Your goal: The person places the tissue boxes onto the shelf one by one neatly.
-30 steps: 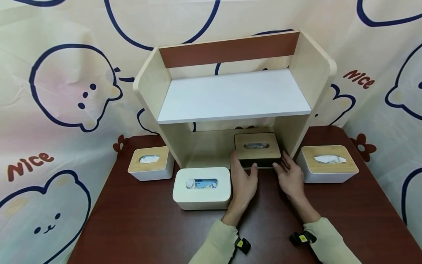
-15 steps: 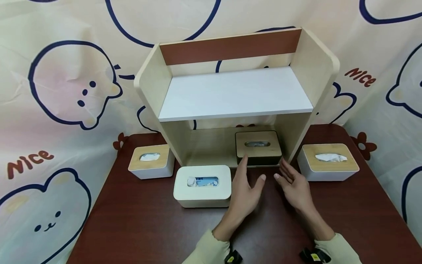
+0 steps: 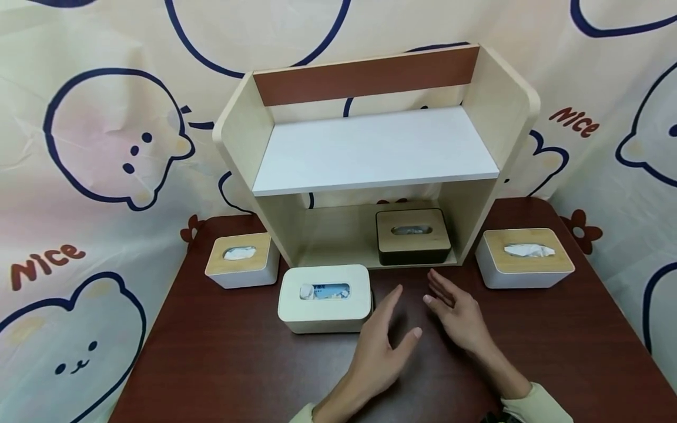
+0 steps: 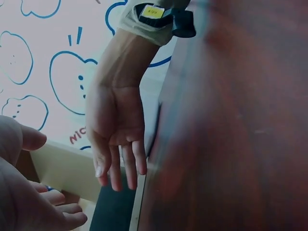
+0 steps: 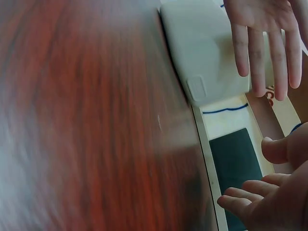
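A dark tissue box with a wooden lid (image 3: 414, 241) sits on the lower level of the small shelf unit (image 3: 338, 235), towards its right side. My left hand (image 3: 376, 352) hovers over the table with its fingers extended, close to the right end of a white tissue box (image 3: 324, 311). Opposite it, my right hand (image 3: 457, 314) is held in front of the shelf, fingers straight and touching nothing. Both palms face each other with a gap between them. In the right wrist view, the dark box (image 5: 236, 154) appears beyond the fingers.
White tissue boxes with wooden lids stand left (image 3: 240, 273) and right (image 3: 523, 276) of the shelf. The unit's white upper board (image 3: 375, 150) overhangs the lower level. A brown table (image 3: 238, 364) extends to the patterned backdrop (image 3: 106, 235).
Both hands have come away from the dark tissue box and drawn back towards me. The box stays on the lower shelf level.
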`<state>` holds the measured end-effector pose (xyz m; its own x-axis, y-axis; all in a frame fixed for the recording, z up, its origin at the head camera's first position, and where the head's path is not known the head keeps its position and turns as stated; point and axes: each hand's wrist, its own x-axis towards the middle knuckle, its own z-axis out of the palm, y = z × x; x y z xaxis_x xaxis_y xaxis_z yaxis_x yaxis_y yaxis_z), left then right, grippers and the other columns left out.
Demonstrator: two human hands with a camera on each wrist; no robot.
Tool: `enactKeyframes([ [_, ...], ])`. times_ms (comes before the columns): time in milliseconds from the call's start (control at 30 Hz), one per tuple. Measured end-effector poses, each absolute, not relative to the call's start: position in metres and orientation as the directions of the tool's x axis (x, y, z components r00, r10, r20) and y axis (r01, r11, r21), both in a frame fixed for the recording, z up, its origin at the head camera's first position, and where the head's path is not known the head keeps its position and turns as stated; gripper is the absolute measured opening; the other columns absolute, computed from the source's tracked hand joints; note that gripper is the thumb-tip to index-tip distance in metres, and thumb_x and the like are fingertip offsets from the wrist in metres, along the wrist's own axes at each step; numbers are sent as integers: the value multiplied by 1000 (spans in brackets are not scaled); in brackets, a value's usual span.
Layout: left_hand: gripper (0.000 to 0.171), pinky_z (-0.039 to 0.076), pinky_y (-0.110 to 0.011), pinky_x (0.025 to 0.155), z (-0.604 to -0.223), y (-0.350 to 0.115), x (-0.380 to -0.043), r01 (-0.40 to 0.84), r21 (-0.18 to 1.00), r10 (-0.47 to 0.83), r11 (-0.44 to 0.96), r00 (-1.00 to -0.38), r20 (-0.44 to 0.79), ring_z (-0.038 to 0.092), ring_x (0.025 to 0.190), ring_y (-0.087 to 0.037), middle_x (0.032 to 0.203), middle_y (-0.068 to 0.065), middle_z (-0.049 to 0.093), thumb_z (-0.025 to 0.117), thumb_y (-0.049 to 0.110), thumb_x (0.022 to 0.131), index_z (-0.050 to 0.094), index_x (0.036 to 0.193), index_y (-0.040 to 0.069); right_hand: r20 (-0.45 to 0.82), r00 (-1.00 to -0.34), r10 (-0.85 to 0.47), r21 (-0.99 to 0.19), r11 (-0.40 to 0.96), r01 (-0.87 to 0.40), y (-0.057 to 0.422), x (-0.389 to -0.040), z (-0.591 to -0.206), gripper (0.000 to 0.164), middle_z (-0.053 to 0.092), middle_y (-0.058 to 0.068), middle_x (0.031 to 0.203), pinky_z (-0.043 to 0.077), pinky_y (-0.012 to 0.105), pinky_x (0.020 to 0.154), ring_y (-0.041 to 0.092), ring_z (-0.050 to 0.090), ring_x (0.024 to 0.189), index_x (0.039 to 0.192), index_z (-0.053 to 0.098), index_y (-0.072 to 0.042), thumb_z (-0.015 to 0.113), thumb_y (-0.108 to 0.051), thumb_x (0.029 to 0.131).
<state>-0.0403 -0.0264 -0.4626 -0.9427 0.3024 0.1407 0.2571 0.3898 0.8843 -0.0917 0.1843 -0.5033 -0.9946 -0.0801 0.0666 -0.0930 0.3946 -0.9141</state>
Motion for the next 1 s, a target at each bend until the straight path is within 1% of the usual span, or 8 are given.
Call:
enactKeyframes([
  [100,71,42,-56,125,-467,-38,-30,247,883,306,399,-944,126,44,157,-28,171,-7,43,67,31,107,34,169,19,79,-991,-107,-914,390,-115,176,-90,-506,62,53,24,160,57,24,105,41,57,143,161,46,0,69,-6,104],
  [200,70,44,-56,124,-471,-49,-21,219,882,293,417,-951,98,46,155,-28,170,-6,44,68,29,106,36,168,20,85,-988,-128,-914,384,-128,168,-88,-508,62,54,23,159,56,44,109,40,58,143,160,47,0,71,-5,103],
  [233,70,44,-56,124,-472,-53,-18,205,883,284,423,-955,86,46,155,-28,170,-5,45,68,29,106,36,168,22,82,-988,-134,-917,377,-128,165,-88,-508,62,54,23,159,55,47,110,40,58,143,160,48,0,71,-4,103],
  [400,67,48,-45,122,-470,-72,-7,157,904,234,398,-970,66,51,151,-24,166,-1,51,71,25,105,41,165,26,67,-987,-149,-924,363,-118,153,-84,-506,62,56,22,158,52,47,112,40,58,143,158,50,0,73,-4,101],
  [533,63,51,-33,119,-465,-87,1,153,929,173,336,-980,99,56,147,-24,161,-3,57,73,20,104,48,161,19,58,-983,-172,-930,349,-116,145,-82,-504,64,55,21,159,51,46,114,39,57,144,158,50,0,75,-4,100],
  [600,61,51,-30,118,-464,-95,4,162,935,120,315,-984,130,59,144,-24,158,-4,60,74,15,102,52,159,15,56,-980,-190,-931,343,-120,141,-81,-504,65,54,20,160,50,46,114,38,56,145,159,49,-1,75,-5,100],
  [733,57,54,-23,112,-463,-115,4,163,926,-5,341,-985,175,66,137,-22,152,-7,65,76,9,100,58,154,12,50,-973,-223,-936,331,-124,135,-80,-504,66,53,21,161,50,45,115,38,55,146,160,48,0,75,-5,100],
  [1000,57,50,-11,108,-458,-150,4,-8,916,-194,401,-978,77,65,132,-6,152,1,65,78,11,99,59,153,15,10,-966,-257,-951,297,-89,120,-78,-504,70,50,17,164,49,42,117,37,51,151,162,46,-4,77,-7,99],
])
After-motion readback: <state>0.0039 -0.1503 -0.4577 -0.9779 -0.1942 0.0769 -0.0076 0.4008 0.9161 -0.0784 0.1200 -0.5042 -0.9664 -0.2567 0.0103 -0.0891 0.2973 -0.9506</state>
